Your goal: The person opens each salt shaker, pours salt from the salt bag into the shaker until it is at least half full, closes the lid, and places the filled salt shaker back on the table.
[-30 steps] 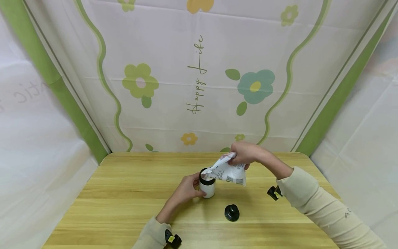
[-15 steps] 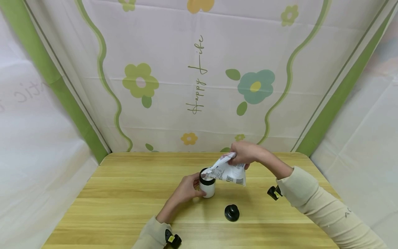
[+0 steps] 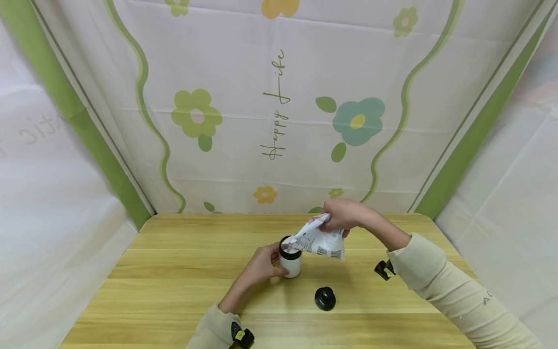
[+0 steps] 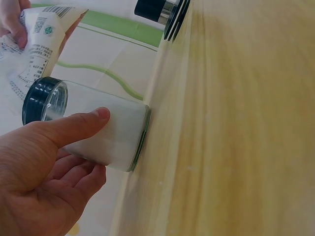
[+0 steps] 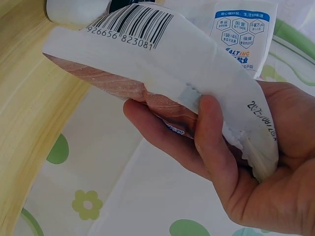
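Note:
My left hand (image 3: pixel 260 265) grips a clear glass jar (image 3: pixel 290 269) with a black rim, standing upright on the table. White contents fill most of the jar (image 4: pixel 125 132) in the left wrist view, with the thumb on one side and curled fingers on the other. Above the table, my right hand (image 3: pixel 346 214) holds a white printed salt bag (image 3: pixel 324 242), tilted so its narrow end lies at the jar's mouth. Its barcode faces the right wrist camera on the bag (image 5: pixel 167 64), and the fingers pinch its upper part. The stream itself cannot be made out.
A black knobbed lid (image 3: pixel 325 298) lies on the wooden table (image 3: pixel 174 271), nearer the body than the jar and to its right. Behind the table's back edge hangs a flower-patterned cloth (image 3: pixel 235 145), with more cloth at both sides.

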Demonstrator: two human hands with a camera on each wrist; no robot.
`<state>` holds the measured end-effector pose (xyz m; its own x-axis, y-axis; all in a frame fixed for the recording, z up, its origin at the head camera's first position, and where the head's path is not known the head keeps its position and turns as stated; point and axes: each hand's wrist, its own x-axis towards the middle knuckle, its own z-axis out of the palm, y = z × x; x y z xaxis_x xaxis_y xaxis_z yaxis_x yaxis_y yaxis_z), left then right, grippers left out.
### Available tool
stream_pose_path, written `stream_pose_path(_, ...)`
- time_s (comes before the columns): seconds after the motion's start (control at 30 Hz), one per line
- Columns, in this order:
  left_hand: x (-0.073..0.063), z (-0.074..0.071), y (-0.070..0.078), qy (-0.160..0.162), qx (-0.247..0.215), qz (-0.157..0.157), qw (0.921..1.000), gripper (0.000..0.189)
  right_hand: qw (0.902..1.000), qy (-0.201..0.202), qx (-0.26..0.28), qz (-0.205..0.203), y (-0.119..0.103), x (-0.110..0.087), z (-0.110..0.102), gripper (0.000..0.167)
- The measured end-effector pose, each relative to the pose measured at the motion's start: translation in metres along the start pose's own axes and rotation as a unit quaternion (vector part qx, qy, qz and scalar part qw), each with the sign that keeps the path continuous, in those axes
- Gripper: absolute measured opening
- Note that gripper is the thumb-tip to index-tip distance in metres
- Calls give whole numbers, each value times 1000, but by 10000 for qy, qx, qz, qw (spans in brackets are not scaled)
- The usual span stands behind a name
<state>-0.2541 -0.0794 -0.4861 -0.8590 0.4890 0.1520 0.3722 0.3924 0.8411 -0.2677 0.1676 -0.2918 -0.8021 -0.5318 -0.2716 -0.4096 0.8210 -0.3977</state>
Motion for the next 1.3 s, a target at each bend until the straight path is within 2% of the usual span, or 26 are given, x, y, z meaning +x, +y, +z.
stream_pose_path(1.3, -1, 0, 0, 17, 33, -28, 10000, 66, 10000, 3, 0, 68, -4, -1, -2, 8)
